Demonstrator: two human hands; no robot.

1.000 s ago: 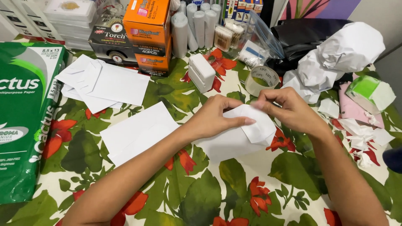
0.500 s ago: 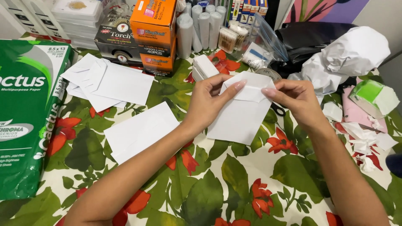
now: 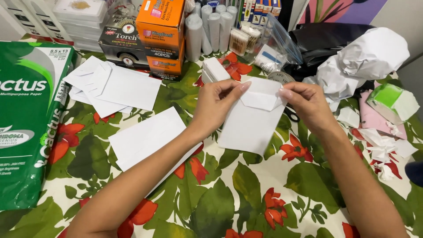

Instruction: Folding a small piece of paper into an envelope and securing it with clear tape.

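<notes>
Both hands hold a white envelope (image 3: pixel 251 123) upright above the flowered tablecloth (image 3: pixel 246 189), flap side toward me. My left hand (image 3: pixel 216 103) grips its upper left corner, fingers along the folded flap. My right hand (image 3: pixel 306 103) pinches the upper right corner of the flap. The flap is folded down over the envelope's body.
More white envelopes (image 3: pixel 110 86) lie at left, another sheet (image 3: pixel 145 139) by my left forearm. A green paper ream (image 3: pixel 28 114) fills the left edge. Boxes (image 3: pixel 163 33), white rolls (image 3: pixel 207 26), a tape roll (image 3: pixel 280 77), crumpled paper (image 3: pixel 365 57) and scraps (image 3: pixel 383 145) ring the back and right.
The envelope was lifted from the table and turned upright between both hands. Since half a second ago it has barely shifted; the fingers settled on the flap's corners.
</notes>
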